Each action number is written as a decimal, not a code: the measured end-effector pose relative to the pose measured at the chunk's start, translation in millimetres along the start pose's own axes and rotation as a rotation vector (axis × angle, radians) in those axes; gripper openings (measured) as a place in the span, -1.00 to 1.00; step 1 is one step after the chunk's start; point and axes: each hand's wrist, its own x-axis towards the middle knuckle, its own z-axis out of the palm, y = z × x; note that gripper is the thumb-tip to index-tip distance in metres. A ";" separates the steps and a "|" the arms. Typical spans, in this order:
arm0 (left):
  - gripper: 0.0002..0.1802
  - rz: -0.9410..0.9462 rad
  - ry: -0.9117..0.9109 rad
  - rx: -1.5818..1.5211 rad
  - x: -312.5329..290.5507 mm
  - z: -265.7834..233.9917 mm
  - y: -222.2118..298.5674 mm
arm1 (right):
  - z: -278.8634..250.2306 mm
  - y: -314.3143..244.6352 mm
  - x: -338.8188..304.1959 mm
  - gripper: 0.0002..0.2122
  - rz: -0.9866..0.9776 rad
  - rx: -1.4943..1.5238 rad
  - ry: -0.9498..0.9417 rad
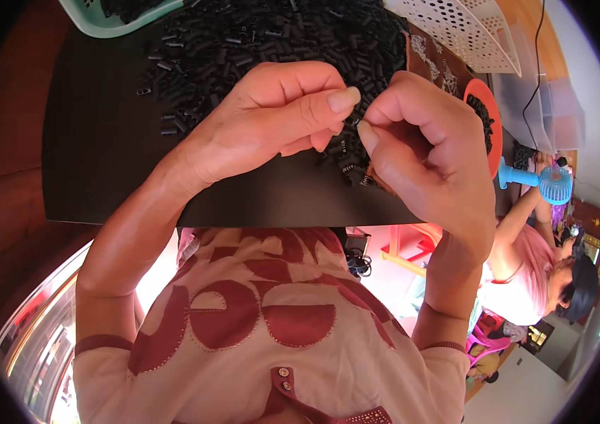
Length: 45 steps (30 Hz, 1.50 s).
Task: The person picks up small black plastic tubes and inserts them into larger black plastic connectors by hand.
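My left hand (286,113) is closed in a pinch, thumb pressed to the fingers; whatever lies between them is hidden. Close beside it, my right hand (434,148) pinches a tiny shiny piece (358,123) between thumb and forefinger. Both hands are held over the dark table. Beyond them spreads a large heap of small black tube-shaped pieces (243,39). Below the fingertips lies a small cluster of black pieces with silvery metal parts (348,168). Small silvery metal bits (448,78) lie on a brown surface past my right hand.
A red bowl (495,134) of black pieces stands at the right, near a blue handheld fan (554,185). At the back are a white perforated basket (455,32) and a green tray (105,28). Another person (526,275) in pink sits at the right. A red stool (413,244) stands below.
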 end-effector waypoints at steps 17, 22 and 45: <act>-0.68 0.060 0.171 -0.173 -1.0 -11.6 6.1 | 19.4 24.0 22.2 -0.94 -0.117 0.134 0.106; -0.73 0.086 0.201 -0.551 -4.1 -30.6 -4.6 | 30.7 45.4 11.5 -0.92 -0.204 -0.255 -0.072; -0.72 0.154 0.284 -0.583 -5.1 -36.1 3.7 | 71.2 37.7 34.1 -0.91 -0.254 -0.696 -0.099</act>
